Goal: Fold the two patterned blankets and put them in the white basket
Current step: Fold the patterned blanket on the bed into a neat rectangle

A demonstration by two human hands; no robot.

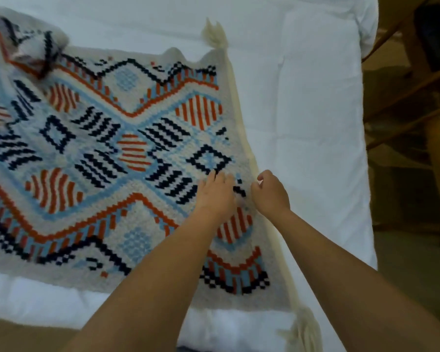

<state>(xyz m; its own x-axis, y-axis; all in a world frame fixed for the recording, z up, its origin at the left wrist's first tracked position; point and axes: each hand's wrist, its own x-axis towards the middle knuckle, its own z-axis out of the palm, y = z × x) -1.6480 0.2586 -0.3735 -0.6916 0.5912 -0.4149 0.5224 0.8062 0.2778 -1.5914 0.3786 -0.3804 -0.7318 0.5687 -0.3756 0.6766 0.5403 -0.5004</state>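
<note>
We see a woven cream blanket patterned with navy, orange and light-blue diamonds and zigzags point(107, 148) lying spread over a white quilted bed cover point(302, 110), reaching from the left edge of the view to about the middle. Its right edge carries a cream border strip, with a cream tassel point(215, 34) at the far right corner and another cream tassel point(304, 326) at the near right corner. At the far left, a bunched fold of patterned cloth point(28, 47) rests on top of the blanket (we cannot tell whether it is this blanket's own corner or a second one).

Our left hand point(215, 194) lies palm down on the blanket near its right edge, fingers stretched out and close together, pressing flat on the weave and gripping nothing. Our right hand point(269, 193) sits just beside it, right at the cream border, fingers curled into a loose fist; they seem to pinch the edge, though we cannot tell for sure.

To the far right, beyond the bed, stands wooden furniture with slanted rails point(404, 97), in dim light.
</note>
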